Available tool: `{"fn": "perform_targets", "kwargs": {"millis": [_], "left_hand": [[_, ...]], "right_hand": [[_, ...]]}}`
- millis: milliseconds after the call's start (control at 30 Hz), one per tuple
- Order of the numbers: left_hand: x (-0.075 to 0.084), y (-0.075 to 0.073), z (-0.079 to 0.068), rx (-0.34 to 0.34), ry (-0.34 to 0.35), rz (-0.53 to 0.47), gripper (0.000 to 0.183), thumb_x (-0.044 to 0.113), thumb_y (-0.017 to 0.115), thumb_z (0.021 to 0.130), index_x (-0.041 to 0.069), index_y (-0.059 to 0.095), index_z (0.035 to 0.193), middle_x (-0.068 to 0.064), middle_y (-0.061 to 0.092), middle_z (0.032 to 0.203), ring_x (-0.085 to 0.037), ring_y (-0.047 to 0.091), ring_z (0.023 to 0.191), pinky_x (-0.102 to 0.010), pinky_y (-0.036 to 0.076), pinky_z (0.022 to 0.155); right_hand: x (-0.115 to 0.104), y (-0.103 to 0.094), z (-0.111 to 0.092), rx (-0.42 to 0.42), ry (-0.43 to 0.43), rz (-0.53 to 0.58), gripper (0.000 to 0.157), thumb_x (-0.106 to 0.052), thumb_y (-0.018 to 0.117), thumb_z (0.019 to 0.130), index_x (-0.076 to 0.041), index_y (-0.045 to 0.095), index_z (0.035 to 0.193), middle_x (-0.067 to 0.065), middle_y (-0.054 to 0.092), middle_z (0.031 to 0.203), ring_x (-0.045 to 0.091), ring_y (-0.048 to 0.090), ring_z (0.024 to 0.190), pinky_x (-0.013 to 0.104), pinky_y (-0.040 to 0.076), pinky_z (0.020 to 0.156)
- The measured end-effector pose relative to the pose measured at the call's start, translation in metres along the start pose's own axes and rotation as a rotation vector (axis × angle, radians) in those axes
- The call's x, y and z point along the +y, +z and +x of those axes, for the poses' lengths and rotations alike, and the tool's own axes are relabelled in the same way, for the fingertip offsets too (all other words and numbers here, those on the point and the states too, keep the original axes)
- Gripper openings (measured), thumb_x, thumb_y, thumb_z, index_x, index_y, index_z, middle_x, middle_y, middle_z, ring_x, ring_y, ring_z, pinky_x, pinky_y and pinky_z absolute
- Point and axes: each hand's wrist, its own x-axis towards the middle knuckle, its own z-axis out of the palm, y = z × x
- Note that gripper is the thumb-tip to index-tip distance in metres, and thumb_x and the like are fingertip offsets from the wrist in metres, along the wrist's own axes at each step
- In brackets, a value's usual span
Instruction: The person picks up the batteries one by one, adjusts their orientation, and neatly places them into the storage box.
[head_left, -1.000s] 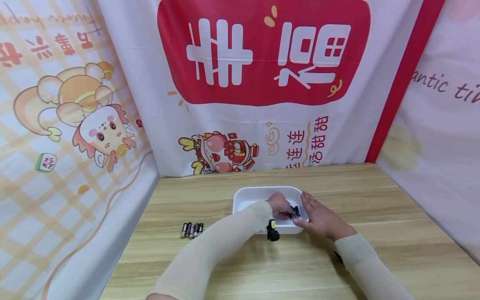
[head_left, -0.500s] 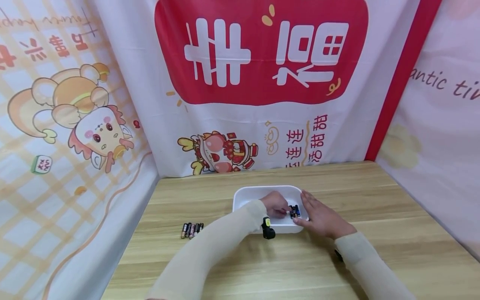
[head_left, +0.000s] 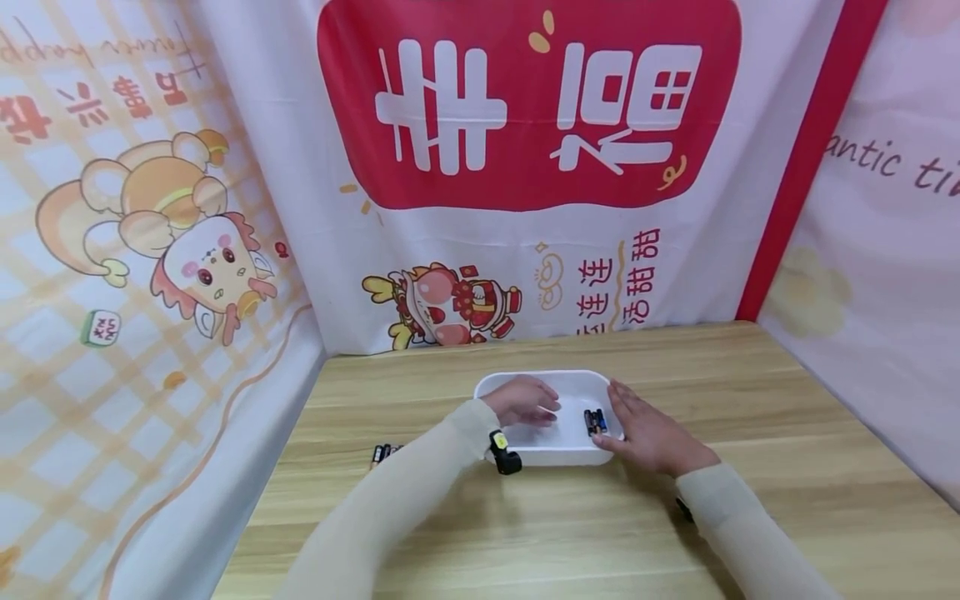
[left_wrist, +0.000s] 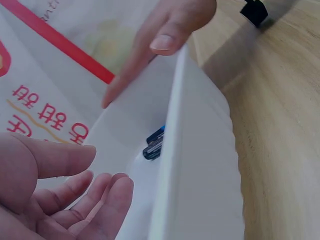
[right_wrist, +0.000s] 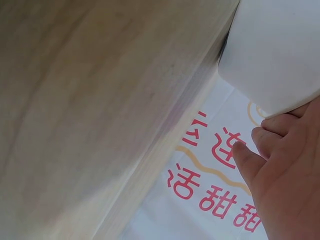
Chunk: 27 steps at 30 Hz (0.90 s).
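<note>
The fingers of the left hand (head_left: 527,402) curve loosely, parted from the thumb, inside the white box (head_left: 551,457); the batteries (head_left: 590,422) lie to their right, near the right hand (head_left: 654,435), its straight fingers against the box's end; other batteries (head_left: 386,452) rest on the worktop (head_left: 712,367).

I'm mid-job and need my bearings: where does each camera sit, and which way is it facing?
Head: on the person's head, facing forward and down at the white tray on the wooden table; left hand, right hand and sleeves show.
Left wrist: on that wrist, facing over the left hand along the tray toward batteries inside; the right hand shows at top.
Right wrist: on that wrist, facing past the tray's outside toward the printed cloth; only the right hand shows.
Shared: head and left wrist both show both hands and the tray's batteries.
</note>
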Motion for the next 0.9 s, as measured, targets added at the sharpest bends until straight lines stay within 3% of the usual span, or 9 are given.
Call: {"fn": "perform_targets", "kwargs": {"millis": [200,300,667,900], "left_hand": [[0.007,-0.028,-0.025,-0.015,-0.003,-0.042,0.037,-0.002,0.067,0.088,-0.01,0.056,0.123,-0.026,0.061,0.118,-0.035,0.065,0.1,-0.039,0.058,0.082],[0.006,-0.043,-0.035,-0.004,-0.003,-0.034,0.031,0.0,0.067,0.089,-0.007,0.06,0.119,-0.027,0.059,0.122,-0.037,0.064,0.104,-0.038,0.059,0.08],[-0.011,-0.095,-0.063,0.044,-0.015,-0.073,0.039,0.004,0.066,0.092,-0.007,0.054,0.128,-0.028,0.056,0.125,-0.033,0.064,0.102,-0.037,0.058,0.081],[-0.02,-0.124,-0.083,0.081,0.0,-0.084,0.032,0.004,0.064,0.093,-0.006,0.056,0.122,-0.026,0.059,0.12,-0.029,0.065,0.095,-0.041,0.056,0.087]], "right_hand": [[0.0,-0.002,0.002,-0.004,0.002,0.015,0.1,-0.07,0.046,0.09,-0.002,0.011,0.155,0.014,0.007,0.161,0.035,0.011,0.146,0.053,0.021,0.115],[0.001,-0.001,0.002,-0.009,-0.006,0.017,0.101,-0.071,0.045,0.09,-0.001,0.011,0.154,0.014,0.007,0.161,0.035,0.01,0.146,0.053,0.021,0.115],[0.002,0.001,0.001,-0.003,0.003,0.006,0.103,-0.075,0.041,0.088,-0.001,0.011,0.154,0.013,0.007,0.162,0.035,0.009,0.146,0.055,0.021,0.115],[-0.004,-0.001,0.001,-0.018,0.007,0.01,0.102,-0.072,0.043,0.089,-0.002,0.01,0.154,0.014,0.006,0.162,0.037,0.01,0.145,0.056,0.021,0.114]]}}
